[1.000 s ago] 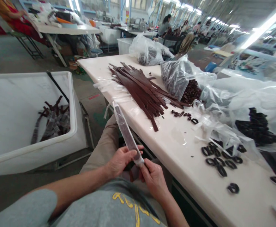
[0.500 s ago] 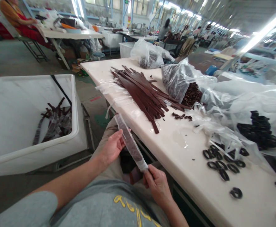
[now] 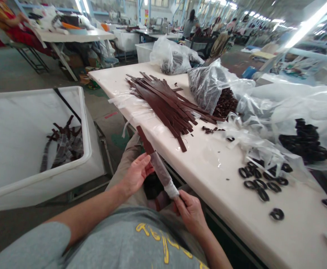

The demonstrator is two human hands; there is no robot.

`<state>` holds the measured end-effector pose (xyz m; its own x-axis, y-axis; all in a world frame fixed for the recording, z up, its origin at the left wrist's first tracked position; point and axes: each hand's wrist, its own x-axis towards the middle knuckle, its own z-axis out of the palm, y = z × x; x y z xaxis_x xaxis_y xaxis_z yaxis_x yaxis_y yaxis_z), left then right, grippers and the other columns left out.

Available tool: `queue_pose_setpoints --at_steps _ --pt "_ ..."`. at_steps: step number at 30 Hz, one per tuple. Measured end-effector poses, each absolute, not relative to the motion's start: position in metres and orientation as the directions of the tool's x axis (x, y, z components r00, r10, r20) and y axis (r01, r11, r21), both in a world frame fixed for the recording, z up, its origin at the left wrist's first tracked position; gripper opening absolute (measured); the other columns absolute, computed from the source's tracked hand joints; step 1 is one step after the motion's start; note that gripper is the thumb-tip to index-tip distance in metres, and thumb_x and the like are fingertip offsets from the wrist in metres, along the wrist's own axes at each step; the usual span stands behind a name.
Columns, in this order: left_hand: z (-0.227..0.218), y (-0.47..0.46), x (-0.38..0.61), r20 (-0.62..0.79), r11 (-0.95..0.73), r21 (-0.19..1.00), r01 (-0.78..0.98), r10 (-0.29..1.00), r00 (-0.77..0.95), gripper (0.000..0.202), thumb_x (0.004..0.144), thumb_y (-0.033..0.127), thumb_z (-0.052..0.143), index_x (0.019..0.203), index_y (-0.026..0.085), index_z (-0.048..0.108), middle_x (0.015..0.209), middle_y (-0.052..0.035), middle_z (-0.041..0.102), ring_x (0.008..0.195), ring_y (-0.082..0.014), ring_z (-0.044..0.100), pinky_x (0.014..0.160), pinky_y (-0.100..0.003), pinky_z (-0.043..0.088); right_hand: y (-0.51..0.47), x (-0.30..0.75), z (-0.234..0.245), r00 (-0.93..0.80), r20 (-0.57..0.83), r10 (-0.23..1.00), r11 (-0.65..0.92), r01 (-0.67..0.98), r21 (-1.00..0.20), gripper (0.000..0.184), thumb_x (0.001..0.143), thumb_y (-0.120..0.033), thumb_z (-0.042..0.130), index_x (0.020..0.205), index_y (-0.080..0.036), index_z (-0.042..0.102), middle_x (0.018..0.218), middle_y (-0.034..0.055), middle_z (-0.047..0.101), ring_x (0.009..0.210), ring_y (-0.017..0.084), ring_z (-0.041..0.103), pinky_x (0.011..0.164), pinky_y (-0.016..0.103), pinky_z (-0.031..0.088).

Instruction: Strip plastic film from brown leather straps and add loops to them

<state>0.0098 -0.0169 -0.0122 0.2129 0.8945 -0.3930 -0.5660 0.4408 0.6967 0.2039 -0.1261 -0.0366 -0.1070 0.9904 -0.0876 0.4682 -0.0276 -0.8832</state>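
A dark brown strap (image 3: pixel 144 139) slants across my lap, its upper end bare. A clear plastic sleeve (image 3: pixel 161 169) covers the lower stretch and is bunched near the bottom. My left hand (image 3: pixel 137 172) pinches the strap at its left edge, close to the sleeve's mouth; the fingers behind are partly hidden. At the lower end, my right hand (image 3: pixel 190 211) is closed on the bunched sleeve and the strap inside it. On the table beyond lies a fanned pile of brown straps (image 3: pixel 163 102).
The white table (image 3: pixel 208 164) runs along my right, bearing black loops (image 3: pixel 260 183), small brown loops (image 3: pixel 211 129) and a plastic bag of brown loops (image 3: pixel 208 86). A white bin (image 3: pixel 94 168) with sleeved straps (image 3: pixel 65 144) stands left. A person (image 3: pixel 8 24) sits far left.
The sleeve has slid down toward my right hand, baring the strap's upper end and bunching more at the bottom. My right hand has shifted slightly right. The view has tilted a little.
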Motion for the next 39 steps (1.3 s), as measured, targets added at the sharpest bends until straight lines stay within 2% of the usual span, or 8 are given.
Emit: queue_pose_setpoints --at_steps 4,10,17,22,25,31,35,39 --pt "-0.019 -0.016 0.014 -0.440 0.505 0.759 -0.411 0.863 0.247 0.033 0.058 0.033 0.090 0.081 0.015 0.075 0.077 -0.0018 0.072 0.061 -0.0082 0.059 0.055 -0.018 0.045 -0.128 0.201 -0.042 -0.085 -0.093 0.992 -0.044 0.457 -0.888 0.037 0.096 -0.035 0.045 0.065 -0.019 0.054 0.052 -0.0034 0.056 0.048 0.010 0.052 0.051 0.020 0.038" --pt "-0.024 -0.051 0.027 -0.420 0.495 0.842 -0.214 0.850 0.318 0.026 0.061 0.031 0.086 0.079 0.014 0.077 0.070 -0.0021 0.070 0.060 -0.0095 0.054 0.058 -0.021 0.042 -0.129 0.206 -0.039 -0.102 -0.162 0.981 -0.112 0.381 -0.918 0.034 0.098 -0.038 0.044 0.073 -0.018 0.056 0.059 -0.0020 0.059 0.052 0.012 0.054 0.054 0.022 0.041" --pt "-0.021 -0.056 0.033 -0.401 0.469 0.875 -0.122 0.841 0.363 0.025 0.058 0.030 0.086 0.076 0.015 0.078 0.072 -0.0039 0.073 0.066 -0.0162 0.061 0.067 -0.028 0.048 -0.134 0.214 -0.027 -0.092 -0.165 0.982 -0.145 0.194 -0.970 0.031 0.094 -0.038 0.050 0.116 -0.018 0.060 0.098 0.0059 0.069 0.085 0.019 0.064 0.075 0.029 0.051" --pt "-0.019 -0.062 0.040 -0.450 0.507 0.860 -0.065 0.811 0.375 0.024 0.060 0.034 0.085 0.067 0.013 0.076 0.059 -0.0026 0.067 0.056 -0.0138 0.055 0.058 -0.027 0.045 -0.140 0.213 -0.044 -0.022 -0.272 0.962 -0.267 0.128 -0.955 0.029 0.089 -0.037 0.057 0.108 -0.017 0.063 0.076 0.0005 0.064 0.058 0.013 0.057 0.054 0.024 0.047" --pt "-0.020 -0.059 0.038 -0.452 0.486 0.874 -0.014 0.822 0.348 0.024 0.060 0.034 0.085 0.064 0.013 0.075 0.057 -0.0024 0.066 0.055 -0.0131 0.053 0.056 -0.026 0.043 -0.152 0.226 -0.049 -0.018 -0.301 0.954 -0.294 0.167 -0.941 0.026 0.088 -0.037 0.057 0.102 -0.017 0.066 0.071 -0.0010 0.063 0.055 0.013 0.056 0.052 0.024 0.045" --pt "-0.032 -0.072 0.053 -0.380 0.397 0.914 0.085 0.759 0.530 0.016 0.069 0.029 0.079 0.077 0.015 0.078 0.072 -0.0049 0.073 0.067 -0.0180 0.062 0.067 -0.029 0.049 -0.161 0.233 -0.041 -0.024 -0.242 0.970 -0.224 0.295 -0.929 0.026 0.092 -0.039 0.054 0.101 -0.019 0.069 0.089 0.0037 0.071 0.081 0.020 0.066 0.073 0.029 0.050" --pt "-0.024 -0.077 0.065 -0.334 0.352 0.930 0.106 0.687 0.645 0.020 0.076 0.033 0.076 0.086 0.016 0.078 0.075 -0.0052 0.074 0.072 -0.0196 0.065 0.071 -0.029 0.051 -0.158 0.225 -0.039 0.092 -0.198 0.976 -0.214 0.225 -0.950 0.029 0.093 -0.040 0.051 0.102 -0.018 0.068 0.075 0.0007 0.067 0.060 0.014 0.060 0.057 0.024 0.048" --pt "-0.015 -0.057 0.056 -0.383 0.463 0.887 0.004 0.729 0.567 0.044 0.070 0.039 0.081 0.107 0.017 0.074 0.086 -0.0052 0.076 0.073 -0.0165 0.067 0.071 -0.026 0.053 -0.168 0.237 -0.043 0.159 -0.244 0.957 -0.264 0.120 -0.957 0.032 0.091 -0.045 0.052 0.093 -0.018 0.070 0.061 -0.0024 0.058 0.048 0.010 0.050 0.044 0.020 0.040"
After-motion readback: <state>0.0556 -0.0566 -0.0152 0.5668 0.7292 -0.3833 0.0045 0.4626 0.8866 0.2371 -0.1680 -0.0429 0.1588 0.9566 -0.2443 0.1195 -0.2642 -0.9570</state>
